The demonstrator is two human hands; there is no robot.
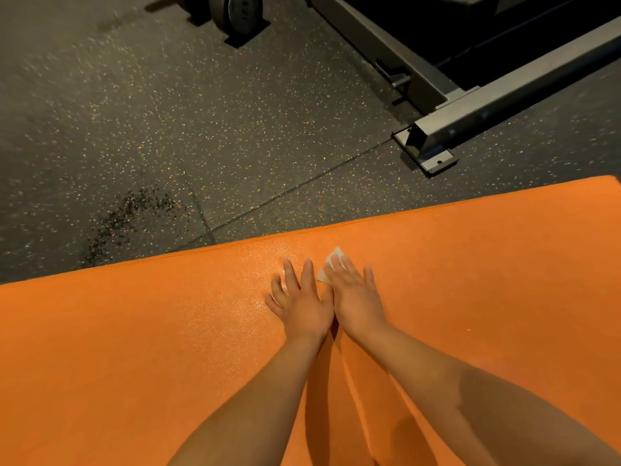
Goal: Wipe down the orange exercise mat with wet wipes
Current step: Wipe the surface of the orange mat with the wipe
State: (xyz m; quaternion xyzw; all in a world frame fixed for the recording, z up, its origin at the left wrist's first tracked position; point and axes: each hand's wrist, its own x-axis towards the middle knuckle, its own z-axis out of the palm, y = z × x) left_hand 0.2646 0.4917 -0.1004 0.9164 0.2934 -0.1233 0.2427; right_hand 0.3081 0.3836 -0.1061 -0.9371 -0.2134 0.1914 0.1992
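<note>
The orange exercise mat (134,331) covers the lower half of the view, its far edge running from lower left to upper right. My left hand (300,299) lies flat on the mat with fingers spread, near that far edge. Right beside it, my right hand (354,294) presses a white wet wipe (331,269) flat against the mat. Most of the wipe is hidden under the fingers; only its far corners show. The mat surface left of my left hand glistens with moisture.
Dark speckled rubber floor (201,129) lies beyond the mat, with a wet patch (131,213) at left. A grey metal machine frame (470,105) with a bolted foot plate stands at upper right. Weight plates (235,11) on a stand sit at the top.
</note>
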